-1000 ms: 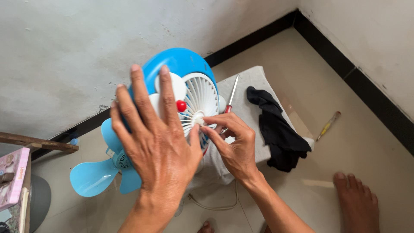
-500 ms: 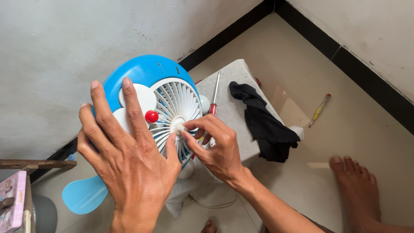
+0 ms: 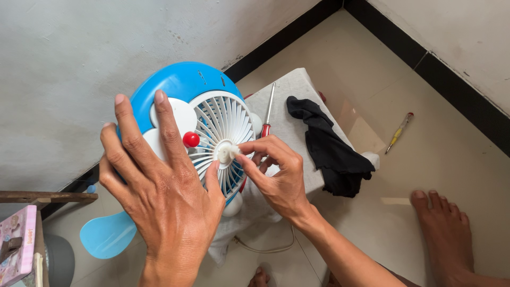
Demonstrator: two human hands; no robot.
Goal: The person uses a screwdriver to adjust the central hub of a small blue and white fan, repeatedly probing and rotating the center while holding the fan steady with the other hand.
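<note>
Single view, head-worn, looking steeply down from above the person's own arms. Close range: left hand [image 3: 159, 202] and right hand [image 3: 276, 175] fill the lower middle, with the blue fan [image 3: 180, 87] just beyond them. Forearms enter from the bottom edge. Camera faces a room corner; grey wall [image 3: 79, 53] runs across the top left, second wall [image 3: 457, 37] at top right, tiled floor [image 3: 425, 159] between. A bare foot [image 3: 446, 239] sits at lower right. No second view to share the scene
</note>
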